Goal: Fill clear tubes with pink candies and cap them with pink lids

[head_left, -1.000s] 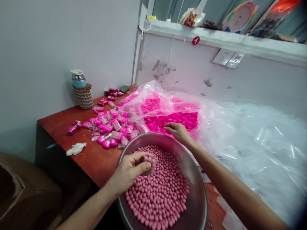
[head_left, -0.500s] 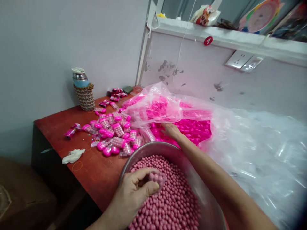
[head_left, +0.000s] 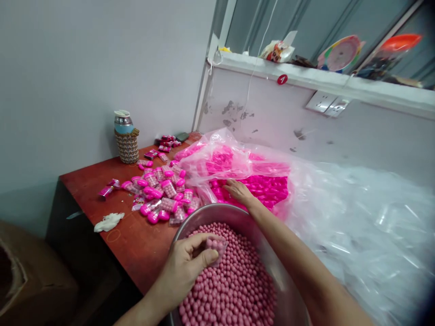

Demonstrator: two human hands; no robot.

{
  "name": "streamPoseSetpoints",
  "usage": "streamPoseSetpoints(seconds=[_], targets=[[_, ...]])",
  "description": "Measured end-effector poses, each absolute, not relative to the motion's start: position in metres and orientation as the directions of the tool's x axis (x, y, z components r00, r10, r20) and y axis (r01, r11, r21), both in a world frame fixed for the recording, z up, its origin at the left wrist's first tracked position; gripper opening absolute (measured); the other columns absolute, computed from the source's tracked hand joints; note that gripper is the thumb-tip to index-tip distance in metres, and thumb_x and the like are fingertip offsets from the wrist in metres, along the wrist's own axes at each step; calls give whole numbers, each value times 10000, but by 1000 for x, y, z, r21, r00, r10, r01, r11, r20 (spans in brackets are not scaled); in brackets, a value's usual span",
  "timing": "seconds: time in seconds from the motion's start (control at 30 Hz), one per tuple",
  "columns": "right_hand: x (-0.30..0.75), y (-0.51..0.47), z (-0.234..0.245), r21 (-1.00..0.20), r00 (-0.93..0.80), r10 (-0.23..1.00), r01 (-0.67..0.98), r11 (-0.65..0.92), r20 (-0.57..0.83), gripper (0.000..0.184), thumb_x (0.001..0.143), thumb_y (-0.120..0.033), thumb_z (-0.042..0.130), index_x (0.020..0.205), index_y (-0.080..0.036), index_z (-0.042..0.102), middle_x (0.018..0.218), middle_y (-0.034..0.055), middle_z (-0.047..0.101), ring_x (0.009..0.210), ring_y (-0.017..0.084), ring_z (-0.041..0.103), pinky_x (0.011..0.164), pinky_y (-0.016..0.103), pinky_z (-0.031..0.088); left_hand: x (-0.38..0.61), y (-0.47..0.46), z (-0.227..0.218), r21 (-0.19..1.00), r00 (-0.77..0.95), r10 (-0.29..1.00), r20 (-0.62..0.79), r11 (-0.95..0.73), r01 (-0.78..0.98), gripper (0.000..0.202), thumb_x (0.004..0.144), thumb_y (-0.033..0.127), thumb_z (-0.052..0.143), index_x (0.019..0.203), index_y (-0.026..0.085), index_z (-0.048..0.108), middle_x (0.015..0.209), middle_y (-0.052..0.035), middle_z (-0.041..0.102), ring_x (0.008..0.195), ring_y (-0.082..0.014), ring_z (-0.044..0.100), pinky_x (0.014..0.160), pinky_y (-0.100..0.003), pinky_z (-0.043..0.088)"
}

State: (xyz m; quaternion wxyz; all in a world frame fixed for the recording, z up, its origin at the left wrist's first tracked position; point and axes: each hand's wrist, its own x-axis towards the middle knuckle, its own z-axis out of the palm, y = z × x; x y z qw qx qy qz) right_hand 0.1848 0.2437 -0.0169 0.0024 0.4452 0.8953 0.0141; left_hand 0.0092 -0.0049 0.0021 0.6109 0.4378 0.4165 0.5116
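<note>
Between thumb and fingers, my left hand grips a small clear plastic bottle with pink candy balls inside. It is above a metal bowl holding a mass of loose pink balls. Farther off, my right hand reaches into an opened plastic bag of bright pink caps. Its fingertips are down among the caps, so their grip is hidden. Left of the bag lies a pile of filled bottles with pink caps.
The red table also bears a bottle in a knitted sleeve, small dark pink packets and a crumpled white tissue. A large clear plastic bag spreads to the right. A cardboard box stands at lower left.
The view has tilted up slightly, so the shelf shows more. My left hand still holds the bottle over the bowl. My right hand stays at the caps, with a small shift in its pose.
</note>
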Motion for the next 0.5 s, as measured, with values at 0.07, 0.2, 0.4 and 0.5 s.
streamPoseSetpoints(seconds=[0.07,0.2,0.4,0.5], targets=[[183,243,-15,-8,-607,793,794,608,46,221,837,-202,473,997,-173,622,1060,88,608,982,194,535,822,271,390,10,-5,4,964,115,992,-52,80,-255,277,734,321,629,977,192,667,875,-44,646,811,-170,570,739,-259,477],[182,239,-5,-116,-544,816,813,570,197,271,867,-218,405,1053,-125,579,1066,114,612,963,192,558,810,280,419,12,-4,4,950,76,996,-43,64,-306,279,743,323,614,979,180,659,881,-44,641,813,-168,572,737,-260,478],[195,176,29,-320,-480,816,756,571,322,315,895,-301,347,1091,-127,522,952,93,639,852,196,605,729,304,478,14,-7,7,971,42,999,14,-3,-239,228,799,284,527,928,147,655,879,-49,651,799,-164,586,710,-253,479],[197,115,42,-498,-655,674,482,721,341,261,887,-287,408,1112,-198,505,1008,64,618,894,174,591,752,279,480,15,-10,12,993,4,993,120,-120,1,202,819,226,484,884,161,664,865,-30,664,793,-155,584,732,-246,451]])
